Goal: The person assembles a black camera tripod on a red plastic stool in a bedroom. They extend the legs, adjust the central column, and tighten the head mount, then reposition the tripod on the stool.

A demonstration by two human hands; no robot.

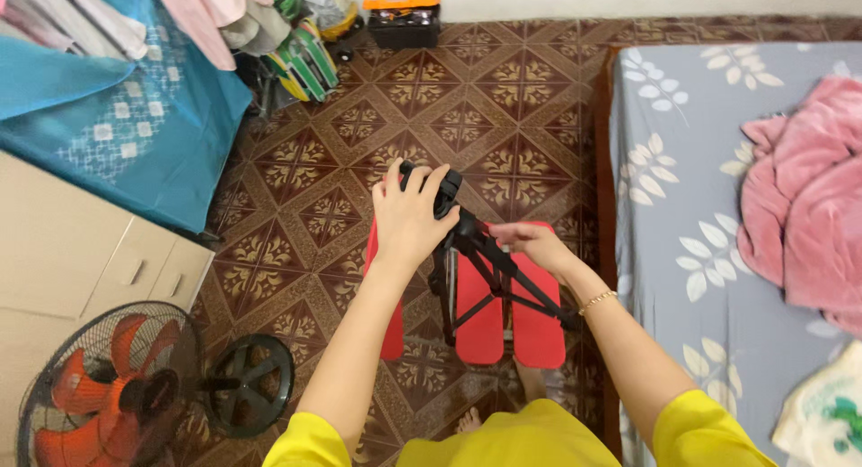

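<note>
Tripod (pixel 485 269), black and slim, stands on top of a red plastic stool (pixel 503 319), its thin legs spread downward and braced by short cross struts, with a dark head piece at the top. From the head camera, the left hand (pixel 409 217) is wrapped over that head piece, fingers curled round it in a firm closed hold. The right hand (pixel 532 242) reaches in from the right and rests on the upper part of a leg just below the head; its fingers are bent toward the leg, but whether they actually clamp it cannot be told. A thin gold bracelet (pixel 597 301) sits on the right wrist, and both arms come out of yellow sleeves (pixel 691 431). The stool stands on a brown patterned tile floor (pixel 431 99). To the right lies a bed with a grey leaf-print sheet (pixel 682 189) and a pink blanket (pixel 808 189). At lower left stands a fan with orange blades (pixel 99 395).
</note>
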